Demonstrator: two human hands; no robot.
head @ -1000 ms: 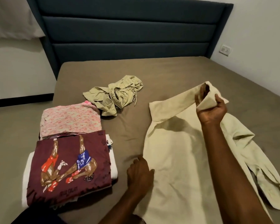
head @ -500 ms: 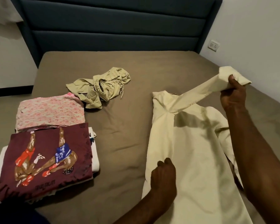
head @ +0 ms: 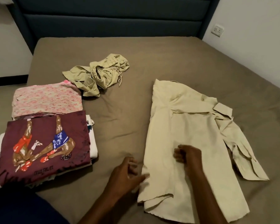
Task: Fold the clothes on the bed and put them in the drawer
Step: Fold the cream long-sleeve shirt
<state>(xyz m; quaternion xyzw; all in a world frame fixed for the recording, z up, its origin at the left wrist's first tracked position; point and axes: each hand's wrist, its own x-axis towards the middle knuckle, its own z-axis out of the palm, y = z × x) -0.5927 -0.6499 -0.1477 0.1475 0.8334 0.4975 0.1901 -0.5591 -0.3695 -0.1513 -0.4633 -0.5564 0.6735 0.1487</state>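
A person's two bare arms reach up from the bottom edge of the frame over a bed (head: pixel 152 54) covered in a brown sheet. A cream long-sleeved shirt (head: pixel 181 126) lies spread on the right half of the bed, its collar end toward the upper middle and its hem near the bottom edge. One sleeve is folded across the body of the shirt; the other trails off toward the lower right, its cuff lying flat on the sheet.

The right hand (head: pixel 187 156) rests on the middle of the shirt. Its fingers are curled under into a loose fist, knuckles pointing left; whether any cloth is caught inside the curl cannot be told.

The left hand (head: pixel 128 171) sits just beside the shirt's left edge, low and centre in the frame. Its fingers are relaxed and slightly spread, and the thumb reaches right to touch the edge of the fabric. It does not appear to grip anything.

In the upper middle of the frame lies a crumpled olive-green garment (head: pixel 100 75) with a drawstring, unfolded. At the left sits a pile of folded clothes: a maroon printed shirt (head: pixel 44 146) on top of white fabric, and behind it a pink patterned top (head: pixel 47 98). A dark blue padded headboard (head: pixel 111 18) fills the top of the frame.
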